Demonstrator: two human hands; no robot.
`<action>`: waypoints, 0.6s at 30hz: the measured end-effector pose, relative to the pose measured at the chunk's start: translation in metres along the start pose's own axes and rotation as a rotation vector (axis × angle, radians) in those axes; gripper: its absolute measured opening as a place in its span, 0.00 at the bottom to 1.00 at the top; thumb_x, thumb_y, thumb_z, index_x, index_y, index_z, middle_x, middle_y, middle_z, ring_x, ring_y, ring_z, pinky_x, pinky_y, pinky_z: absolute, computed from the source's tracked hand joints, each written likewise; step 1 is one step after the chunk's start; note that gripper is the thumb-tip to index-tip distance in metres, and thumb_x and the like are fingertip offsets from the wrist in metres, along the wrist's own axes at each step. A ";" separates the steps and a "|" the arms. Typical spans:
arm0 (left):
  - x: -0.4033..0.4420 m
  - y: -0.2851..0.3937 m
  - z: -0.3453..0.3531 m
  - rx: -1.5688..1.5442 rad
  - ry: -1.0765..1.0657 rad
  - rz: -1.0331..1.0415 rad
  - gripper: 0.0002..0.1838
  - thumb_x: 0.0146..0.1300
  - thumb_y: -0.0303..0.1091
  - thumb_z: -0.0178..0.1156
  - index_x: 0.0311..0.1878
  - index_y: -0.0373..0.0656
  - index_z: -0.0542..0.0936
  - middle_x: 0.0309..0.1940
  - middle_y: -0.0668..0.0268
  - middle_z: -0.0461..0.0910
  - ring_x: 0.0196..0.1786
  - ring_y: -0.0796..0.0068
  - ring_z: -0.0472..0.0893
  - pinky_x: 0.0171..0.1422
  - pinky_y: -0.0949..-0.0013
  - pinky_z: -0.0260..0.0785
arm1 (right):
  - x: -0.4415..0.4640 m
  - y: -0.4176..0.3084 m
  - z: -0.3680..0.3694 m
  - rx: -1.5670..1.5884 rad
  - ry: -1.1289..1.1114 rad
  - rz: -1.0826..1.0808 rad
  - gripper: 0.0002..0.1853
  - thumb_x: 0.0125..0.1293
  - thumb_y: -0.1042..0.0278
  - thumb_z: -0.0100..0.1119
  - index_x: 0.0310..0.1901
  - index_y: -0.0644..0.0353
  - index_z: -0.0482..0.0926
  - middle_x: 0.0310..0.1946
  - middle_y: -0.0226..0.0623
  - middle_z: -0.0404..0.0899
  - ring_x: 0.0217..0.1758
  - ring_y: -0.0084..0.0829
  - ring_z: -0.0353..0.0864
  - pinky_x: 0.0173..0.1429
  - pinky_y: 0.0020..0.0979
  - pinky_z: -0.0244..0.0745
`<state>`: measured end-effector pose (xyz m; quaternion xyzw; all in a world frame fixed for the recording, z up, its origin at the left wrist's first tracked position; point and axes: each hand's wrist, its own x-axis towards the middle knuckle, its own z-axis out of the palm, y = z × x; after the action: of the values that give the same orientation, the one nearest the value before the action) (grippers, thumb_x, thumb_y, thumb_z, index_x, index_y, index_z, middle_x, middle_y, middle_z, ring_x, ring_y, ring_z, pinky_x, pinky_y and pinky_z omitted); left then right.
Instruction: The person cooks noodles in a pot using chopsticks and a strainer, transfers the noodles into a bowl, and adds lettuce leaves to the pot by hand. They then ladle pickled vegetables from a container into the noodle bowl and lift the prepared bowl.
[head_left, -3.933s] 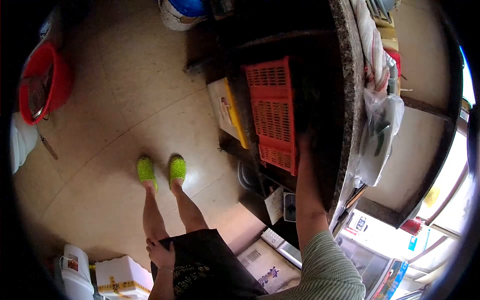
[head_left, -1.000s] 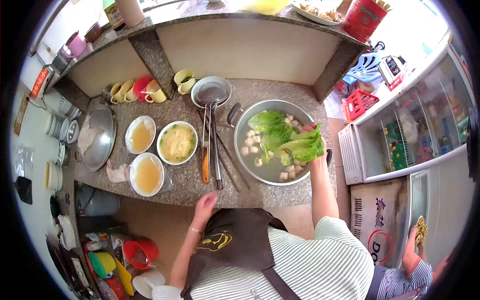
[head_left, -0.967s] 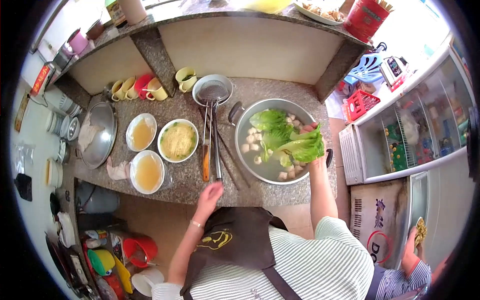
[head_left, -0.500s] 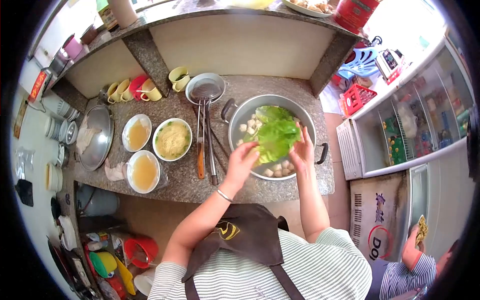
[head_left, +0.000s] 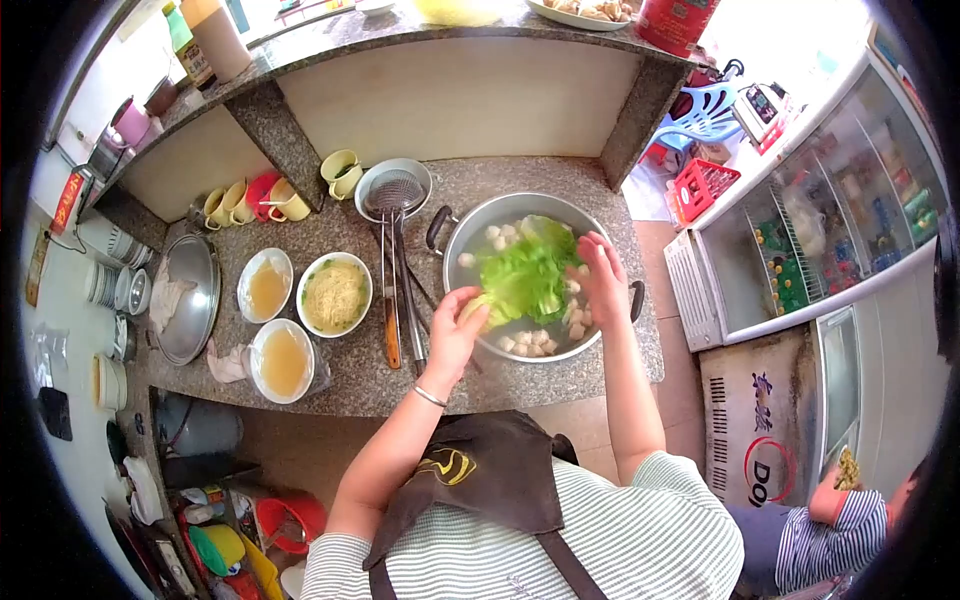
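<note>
Bright green lettuce leaves lie over the liquid in a large metal pot with two dark handles. At the near left side of the pot, my left hand pinches the pale end of the lettuce. My right hand hovers over the pot's right side, fingers stretched out, beside the leaves and apart from them. Pale round balls float in several clusters around the lettuce.
Left of the pot, a wire skimmer rests on a metal bowl. Further left stand a noodle bowl, two bowls of broth and a metal lid. At lower right, another person's striped sleeve shows near the glass-fronted fridge.
The lettuce has come down into the pot and spread out. My right hand has let go of it and opened; my left hand has shifted slightly left and down. The view has moved slightly.
</note>
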<state>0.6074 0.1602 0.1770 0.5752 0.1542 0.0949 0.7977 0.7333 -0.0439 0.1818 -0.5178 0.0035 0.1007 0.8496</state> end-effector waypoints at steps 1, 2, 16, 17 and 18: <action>-0.002 0.002 0.000 0.050 -0.022 0.039 0.16 0.58 0.26 0.57 0.50 0.35 0.70 0.43 0.64 0.74 0.43 0.77 0.74 0.49 0.75 0.67 | -0.001 -0.001 0.005 -0.001 -0.003 0.005 0.22 0.60 0.60 0.56 0.56 0.54 0.67 0.56 0.39 0.65 0.60 0.33 0.64 0.61 0.38 0.61; -0.004 0.003 0.001 0.098 -0.044 0.077 0.16 0.57 0.25 0.58 0.49 0.35 0.70 0.43 0.65 0.74 0.44 0.77 0.74 0.50 0.75 0.66 | -0.005 -0.008 0.014 -0.346 -0.169 -0.245 0.24 0.57 0.62 0.58 0.56 0.54 0.68 0.56 0.38 0.65 0.60 0.33 0.64 0.62 0.38 0.61; -0.017 0.021 0.002 -0.226 -0.115 -0.193 0.15 0.61 0.26 0.50 0.52 0.39 0.68 0.46 0.65 0.72 0.48 0.75 0.73 0.48 0.70 0.71 | -0.060 0.021 0.087 -0.973 -0.318 -0.426 0.09 0.51 0.71 0.59 0.36 0.62 0.79 0.32 0.43 0.75 0.34 0.40 0.76 0.39 0.33 0.71; -0.015 0.016 0.000 -0.227 -0.107 -0.188 0.15 0.61 0.26 0.50 0.52 0.39 0.68 0.46 0.65 0.72 0.48 0.75 0.73 0.48 0.70 0.71 | -0.061 0.023 0.089 -0.981 -0.322 -0.435 0.09 0.51 0.72 0.59 0.35 0.63 0.78 0.33 0.43 0.75 0.35 0.41 0.76 0.40 0.34 0.71; -0.013 0.010 -0.003 -0.149 -0.088 -0.173 0.14 0.62 0.27 0.49 0.52 0.39 0.68 0.45 0.65 0.73 0.48 0.75 0.74 0.46 0.71 0.71 | -0.059 0.025 0.089 -0.980 -0.330 -0.435 0.09 0.51 0.72 0.59 0.35 0.63 0.78 0.33 0.43 0.75 0.35 0.41 0.76 0.40 0.34 0.71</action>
<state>0.5949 0.1616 0.1879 0.5025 0.1607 0.0114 0.8494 0.6619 0.0361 0.2077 -0.8182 -0.2838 -0.0073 0.4999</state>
